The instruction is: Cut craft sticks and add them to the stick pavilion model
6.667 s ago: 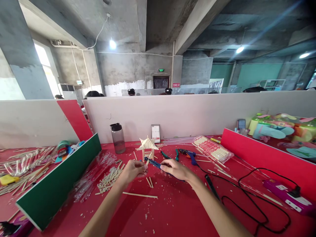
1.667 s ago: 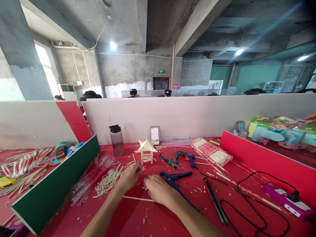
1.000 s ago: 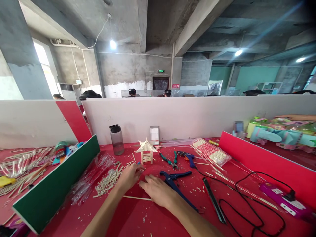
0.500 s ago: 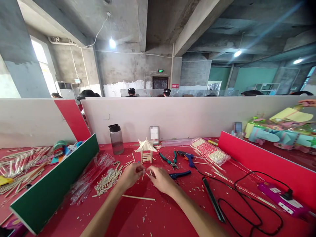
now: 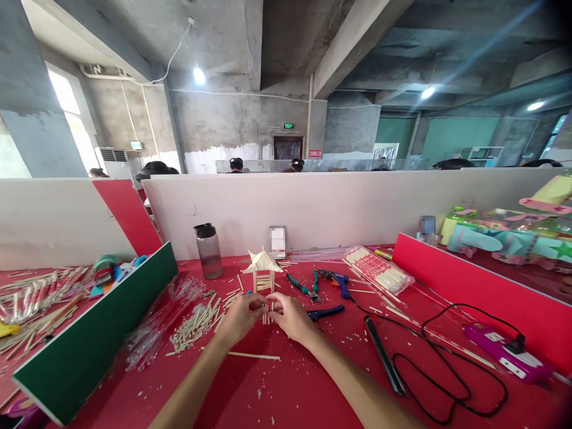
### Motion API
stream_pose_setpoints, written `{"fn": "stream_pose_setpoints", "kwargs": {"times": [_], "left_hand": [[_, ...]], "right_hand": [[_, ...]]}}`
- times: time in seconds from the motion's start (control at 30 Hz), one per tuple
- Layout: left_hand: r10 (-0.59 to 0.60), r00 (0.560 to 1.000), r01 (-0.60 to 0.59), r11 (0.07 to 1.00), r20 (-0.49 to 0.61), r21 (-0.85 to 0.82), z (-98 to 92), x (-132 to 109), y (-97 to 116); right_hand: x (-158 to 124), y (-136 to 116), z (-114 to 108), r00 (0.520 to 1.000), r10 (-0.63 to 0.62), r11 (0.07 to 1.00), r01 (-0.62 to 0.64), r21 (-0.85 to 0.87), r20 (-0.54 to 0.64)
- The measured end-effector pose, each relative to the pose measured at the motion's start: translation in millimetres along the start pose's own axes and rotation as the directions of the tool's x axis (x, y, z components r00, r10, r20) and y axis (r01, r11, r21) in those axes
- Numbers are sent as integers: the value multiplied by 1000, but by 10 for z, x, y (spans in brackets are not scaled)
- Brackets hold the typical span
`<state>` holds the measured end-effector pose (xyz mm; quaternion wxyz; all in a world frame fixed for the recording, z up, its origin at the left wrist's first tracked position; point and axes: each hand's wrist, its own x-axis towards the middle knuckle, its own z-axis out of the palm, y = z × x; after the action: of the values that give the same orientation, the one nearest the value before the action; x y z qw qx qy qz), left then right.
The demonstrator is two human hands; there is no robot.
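A small pavilion of pale sticks with a peaked roof [image 5: 263,263] stands upright on the red table [image 5: 268,399]. Just in front of it, my left hand [image 5: 245,314] and my right hand [image 5: 286,314] meet with fingers closed. Between the fingertips of both hands are a few short wooden sticks [image 5: 267,319], partly hidden by the fingers. To the left lies a pile of short sticks [image 5: 196,330]. One longer stick [image 5: 254,356] lies flat nearer the front.
Green-handled pliers [image 5: 308,289], a glue gun [image 5: 342,283], a blue-handled tool [image 5: 326,312] and a box cutter [image 5: 384,357] lie right. A bottle [image 5: 208,253] stands back left. A black cable runs to a purple power strip [image 5: 507,351]. Green [image 5: 98,333] and red dividers [image 5: 482,298] flank the table.
My hands have come together, and short sticks now show between and below the fingertips. The view has shifted slightly. The other person's hand at the far right has left the view.
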<state>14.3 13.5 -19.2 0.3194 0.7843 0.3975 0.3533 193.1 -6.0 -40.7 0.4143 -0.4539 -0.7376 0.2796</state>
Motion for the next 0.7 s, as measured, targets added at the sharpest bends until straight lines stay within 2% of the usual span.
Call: {"fn": "stream_pose_setpoints", "kwargs": {"times": [0.1,0.27,0.53,0.7], "left_hand": [[10,1000,-9,999,-15,32,35,-8,42],[38,999,-39,998,23,52,52,-19,57],[179,974,-206,955,138,213,-35,-41,37],[184,972,-211,957,146,198,-40,-39,-12]], "right_hand": [[-18,-26,3,1000,-3,1000,3,-14,18],[-33,-14,23,999,13,997,-10,-71,37],[-39,-39,61,998,33,984,-24,-179,49],[-32,-43,60,997,47,986,-37,-159,57]]}}
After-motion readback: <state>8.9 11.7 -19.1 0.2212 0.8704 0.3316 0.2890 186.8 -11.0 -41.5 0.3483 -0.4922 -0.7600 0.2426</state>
